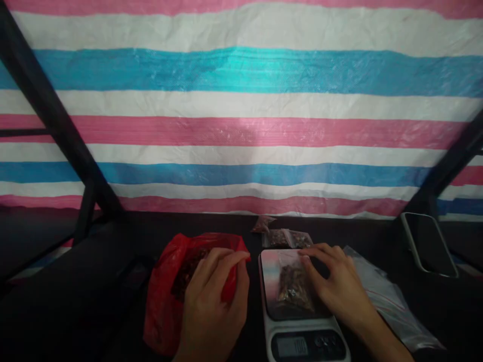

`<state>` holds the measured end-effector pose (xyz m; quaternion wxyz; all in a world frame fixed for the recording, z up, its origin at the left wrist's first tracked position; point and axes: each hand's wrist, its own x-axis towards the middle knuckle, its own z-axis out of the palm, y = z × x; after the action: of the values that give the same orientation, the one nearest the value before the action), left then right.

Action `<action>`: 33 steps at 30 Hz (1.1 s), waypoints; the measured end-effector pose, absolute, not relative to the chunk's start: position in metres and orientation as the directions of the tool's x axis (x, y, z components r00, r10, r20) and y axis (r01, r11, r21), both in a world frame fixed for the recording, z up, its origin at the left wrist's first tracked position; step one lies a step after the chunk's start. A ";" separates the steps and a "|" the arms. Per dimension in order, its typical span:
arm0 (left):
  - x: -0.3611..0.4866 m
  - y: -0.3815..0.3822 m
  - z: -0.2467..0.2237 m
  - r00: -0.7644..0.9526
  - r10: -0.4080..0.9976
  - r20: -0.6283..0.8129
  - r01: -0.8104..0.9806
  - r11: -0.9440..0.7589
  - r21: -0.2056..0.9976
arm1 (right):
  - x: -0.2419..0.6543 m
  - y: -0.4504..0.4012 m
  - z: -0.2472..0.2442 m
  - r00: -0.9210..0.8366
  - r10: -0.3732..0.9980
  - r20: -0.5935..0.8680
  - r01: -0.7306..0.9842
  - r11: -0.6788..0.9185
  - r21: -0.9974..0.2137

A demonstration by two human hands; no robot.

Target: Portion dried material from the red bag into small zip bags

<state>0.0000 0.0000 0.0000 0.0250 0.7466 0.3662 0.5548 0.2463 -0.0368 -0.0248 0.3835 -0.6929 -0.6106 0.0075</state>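
Two bare hands, head view, over the dark worktop [209, 222]. Left hand [215, 299]: curled at the open red bag [158, 306], dark dried pieces inside; can't tell if its grip pinches the rim. Right hand [337, 281]: thumb and index grip pinches top corner of the filled clear bag [294, 289], which lies on the scale [269, 324]; display digits unclear. Small packets [278, 238] behind scale; flat clear bags [388, 301] and phone [432, 246] to the right.

Passage: narrow strip of black desk [255, 327] between left hand [218, 304] and white, rectangular digital scale [290, 326]. Obstructions: red plastic bag [160, 311] at left; flat, clear plastic bags [396, 311] at right
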 end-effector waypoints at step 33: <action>0.017 -0.004 -0.019 0.264 0.907 0.328 0.110 -0.367 0.924 | 0.164 -0.034 -0.023 0.287 0.910 0.299 -0.168 0.355 -0.920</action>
<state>0.0166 -0.0036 -0.0189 0.4187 0.6758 0.3761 0.4759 0.1635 -0.0336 -0.0225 0.6886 -0.4117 -0.4508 0.3912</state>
